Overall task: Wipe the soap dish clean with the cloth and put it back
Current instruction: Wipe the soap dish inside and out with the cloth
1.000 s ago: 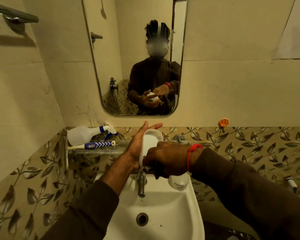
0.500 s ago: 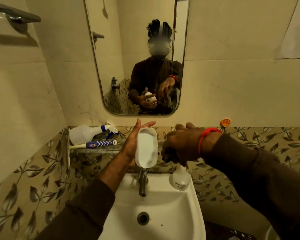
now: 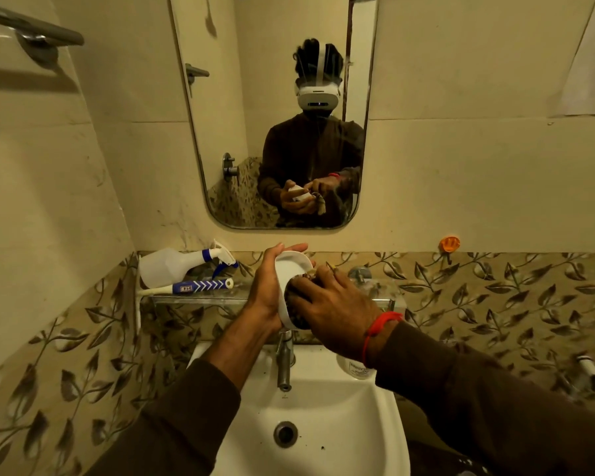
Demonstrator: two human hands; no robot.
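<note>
We're holding the dish point(image 3: 291, 269) up over the sink point(image 3: 323, 427), tipped on edge with its hollow facing right. Our left hand point(image 3: 267, 292) is cupping it from behind, the grip wrapped around the back of the dish, fingers curling over its top rim. Our right hand point(image 3: 334, 305) is pressing the cloth point(image 3: 298, 304) into the lower half of the hollow, the grip closed on that dark wad, fingers spread across it. A red band point(image 3: 380, 326) is sitting on the right wrist, and dark sleeves are covering both forearms.

Below the dish, the tap point(image 3: 285, 364) is pointing down into the sink, and the drain point(image 3: 285, 434) is showing in the middle of the basin. A small white bottle point(image 3: 356, 369) is standing on the sink's back right corner, mostly hidden by our right arm.

To the left, a shelf point(image 3: 193, 298) is running along the wall. A spray bottle point(image 3: 179, 264) is lying on its side there, nozzle pointing right, and a toothbrush point(image 3: 189, 287) with a blue handle is lying along the shelf's front edge, just in front of the bottle.

Above, the mirror point(image 3: 220, 132) is showing a person in a headset with both hands on the dish. An orange hook point(image 3: 450, 243) is stuck on the wall to the right, and a rail point(image 3: 31, 27) is crossing the top left corner.
</note>
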